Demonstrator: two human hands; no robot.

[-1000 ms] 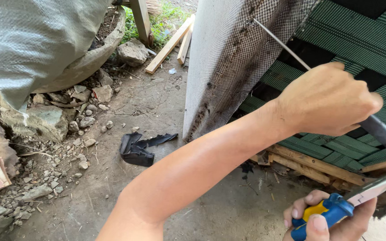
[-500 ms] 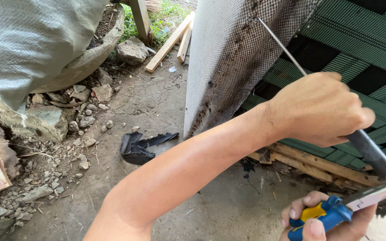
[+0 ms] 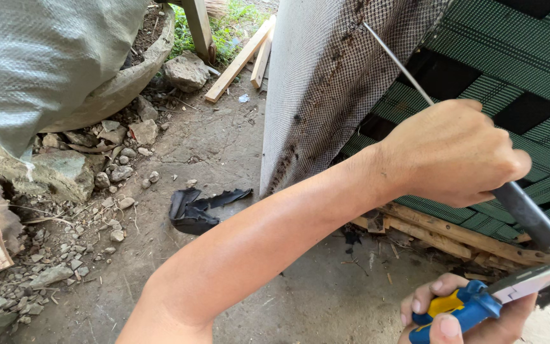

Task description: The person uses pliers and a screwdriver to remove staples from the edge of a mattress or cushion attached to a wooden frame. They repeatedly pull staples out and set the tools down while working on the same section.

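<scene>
The left hand (image 3: 453,153) was closed in a full fist around a long tool (image 3: 529,213) with a grey handle and a thin metal shaft, the shaft running up and away to the fine mesh panel (image 3: 326,95). The fist grip suited pushing along the shaft. The tip appeared to touch the mesh near its upper edge, though contact could not be confirmed. The right hand (image 3: 466,315), at the lower edge, was wrapped around the blue-and-yellow handle of a second tool (image 3: 479,304), its flat pale blade pointing right, held low in reserve. Green woven webbing (image 3: 510,70) lay behind the mesh, above wooden slats (image 3: 440,232). A black scrap (image 3: 198,207) lay on the dirt ground (image 3: 224,140).
</scene>
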